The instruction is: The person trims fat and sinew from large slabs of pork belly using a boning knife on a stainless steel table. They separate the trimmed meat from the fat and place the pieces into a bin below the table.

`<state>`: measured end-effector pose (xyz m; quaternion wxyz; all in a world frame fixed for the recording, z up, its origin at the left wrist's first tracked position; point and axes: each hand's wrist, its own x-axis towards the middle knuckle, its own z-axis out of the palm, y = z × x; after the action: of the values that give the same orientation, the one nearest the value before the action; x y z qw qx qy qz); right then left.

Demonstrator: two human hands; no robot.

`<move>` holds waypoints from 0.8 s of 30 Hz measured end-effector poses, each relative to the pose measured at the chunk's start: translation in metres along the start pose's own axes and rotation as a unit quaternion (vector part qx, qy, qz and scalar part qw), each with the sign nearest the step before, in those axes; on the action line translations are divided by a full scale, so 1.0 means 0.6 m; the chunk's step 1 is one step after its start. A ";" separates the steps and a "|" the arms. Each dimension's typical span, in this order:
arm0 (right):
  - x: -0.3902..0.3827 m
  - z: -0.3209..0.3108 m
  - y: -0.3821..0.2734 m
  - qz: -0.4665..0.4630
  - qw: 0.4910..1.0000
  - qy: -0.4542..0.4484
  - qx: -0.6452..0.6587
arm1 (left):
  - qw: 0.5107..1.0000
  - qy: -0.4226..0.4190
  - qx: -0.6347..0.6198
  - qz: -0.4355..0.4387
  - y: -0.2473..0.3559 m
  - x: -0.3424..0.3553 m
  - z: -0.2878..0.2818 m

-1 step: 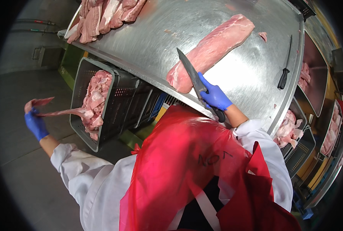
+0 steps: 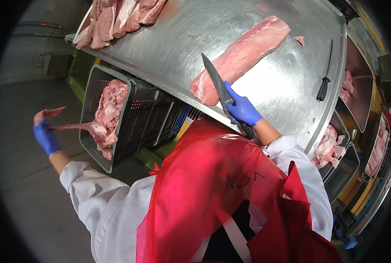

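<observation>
A gloved left hand, my left hand (image 2: 46, 138), is closed on one end of a long meat strip (image 2: 72, 126), out beyond the left side of a grey crate (image 2: 87, 98). The strip's other end rests on the meat trimmings (image 2: 109, 107) heaped in that crate. In my right hand (image 2: 246, 108), also in a blue glove, is a large knife (image 2: 215, 78) with a dark handle. Its blade points away and to the left, crossing over the near end of a long pink loin of meat (image 2: 252, 46). The loin lies on the steel table (image 2: 178, 57).
Several pieces of meat (image 2: 116, 19) are lined up at the table's far left. A second, slimmer knife (image 2: 324, 85) lies near the right edge, with a meat scrap (image 2: 299, 40) beside the loin. More meat-filled containers (image 2: 331, 147) stand along the right side.
My left hand has moved slightly to the right and nearer me, carrying the strip's end with it. My right hand and the knife have shifted only a little to the left.
</observation>
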<state>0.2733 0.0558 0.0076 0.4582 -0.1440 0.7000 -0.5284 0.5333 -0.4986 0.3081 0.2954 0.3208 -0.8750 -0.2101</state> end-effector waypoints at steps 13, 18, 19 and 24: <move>0.094 0.211 0.015 0.006 0.902 0.249 -0.352 | 0.959 -0.048 -0.106 0.257 0.032 -0.188 0.355; -0.058 0.295 0.053 0.094 0.974 0.171 -0.116 | 0.934 -0.114 -0.263 0.215 0.019 -0.208 0.454; -0.095 0.304 0.039 0.125 0.984 0.124 0.009 | 0.926 -0.124 -0.291 0.205 0.014 -0.209 0.475; -0.218 0.331 0.088 0.024 0.988 0.133 0.078 | 0.909 -0.180 -0.341 0.158 0.036 -0.223 0.617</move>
<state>0.5163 0.0459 0.0211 0.3836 -0.0194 0.7149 -0.5842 0.3654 -0.3256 -0.0036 0.2534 0.0145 -0.8280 -0.5000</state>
